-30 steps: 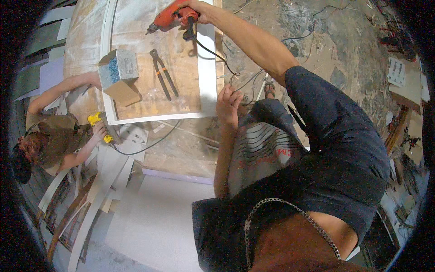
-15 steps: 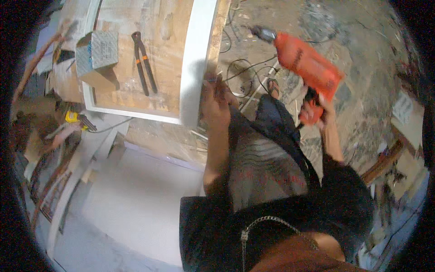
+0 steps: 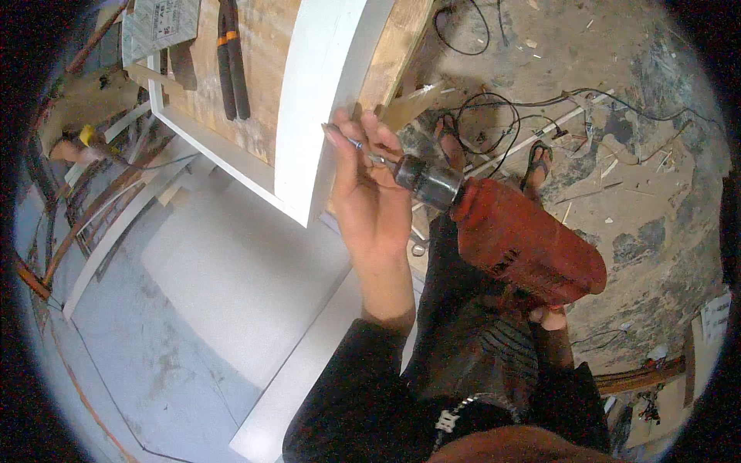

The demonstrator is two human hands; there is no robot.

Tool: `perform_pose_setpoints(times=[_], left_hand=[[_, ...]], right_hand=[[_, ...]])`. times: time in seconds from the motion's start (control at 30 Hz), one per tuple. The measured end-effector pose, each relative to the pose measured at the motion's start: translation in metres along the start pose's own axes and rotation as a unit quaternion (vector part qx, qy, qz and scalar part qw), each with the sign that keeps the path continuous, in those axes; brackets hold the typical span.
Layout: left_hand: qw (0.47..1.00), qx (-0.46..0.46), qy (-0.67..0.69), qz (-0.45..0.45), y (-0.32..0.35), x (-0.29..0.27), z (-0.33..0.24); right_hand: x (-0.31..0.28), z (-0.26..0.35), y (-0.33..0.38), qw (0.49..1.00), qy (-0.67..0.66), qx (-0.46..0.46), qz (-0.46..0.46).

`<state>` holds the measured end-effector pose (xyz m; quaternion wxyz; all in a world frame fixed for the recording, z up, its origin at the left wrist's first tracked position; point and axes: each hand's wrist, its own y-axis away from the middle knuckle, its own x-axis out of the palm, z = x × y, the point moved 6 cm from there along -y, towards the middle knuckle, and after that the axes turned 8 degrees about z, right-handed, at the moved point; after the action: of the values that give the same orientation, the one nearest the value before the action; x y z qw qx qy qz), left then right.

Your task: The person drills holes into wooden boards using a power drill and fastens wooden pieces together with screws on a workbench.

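Note:
My right hand (image 3: pixel 549 316) grips the handle of a red power drill (image 3: pixel 532 239), with most of its fingers hidden beneath the body. The drill's metal chuck (image 3: pixel 432 181) points left, toward my left hand (image 3: pixel 374 204). That hand is turned palm up, its fingers closed around a small bluish metal screw (image 3: pixel 354 143) at the tip of the drill's bit (image 3: pixel 378 159). Just beside the fingers is the white edge of a wood-faced panel (image 3: pixel 309 108). On the panel lie orange-banded black pincers (image 3: pixel 232 73).
A small grey cardboard box (image 3: pixel 164 27) sits on the panel's far left. White sheets (image 3: pixel 231 270) lie below it at left. A black cord (image 3: pixel 494 100) loops over the littered floor near my sandalled feet (image 3: pixel 539 166). A yellow-handled tool (image 3: pixel 91 137) is at far left.
The drill has come down and left, so its bit meets the screw at my left hand. My left hand has turned palm up beside the panel edge. The view has shifted.

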<state>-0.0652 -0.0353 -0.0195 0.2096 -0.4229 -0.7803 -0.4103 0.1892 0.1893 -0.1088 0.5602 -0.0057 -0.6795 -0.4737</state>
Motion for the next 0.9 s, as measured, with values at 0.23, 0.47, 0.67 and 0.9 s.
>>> perform_pose_setpoints(times=[0.23, 0.47, 0.67, 0.9], left_hand=[[0.997, 0.006, -0.054, 0.051, -0.003, -0.009, -0.004], [0.999, -0.012, -0.029, 0.041, -0.005, -0.014, -0.007], [0.999, 0.000, -0.040, 0.033, -0.004, -0.009, -0.006], [0.998, 0.016, -0.048, 0.022, -0.003, -0.007, -0.005]], right_hand=[[0.003, -0.013, -0.016, 0.999, 0.004, 0.033, 0.006], [0.008, -0.016, -0.025, 0.999, 0.011, 0.042, 0.007], [0.009, -0.017, -0.030, 0.999, 0.016, 0.047, 0.006], [0.010, -0.022, -0.028, 0.998, 0.018, 0.056, 0.006]])
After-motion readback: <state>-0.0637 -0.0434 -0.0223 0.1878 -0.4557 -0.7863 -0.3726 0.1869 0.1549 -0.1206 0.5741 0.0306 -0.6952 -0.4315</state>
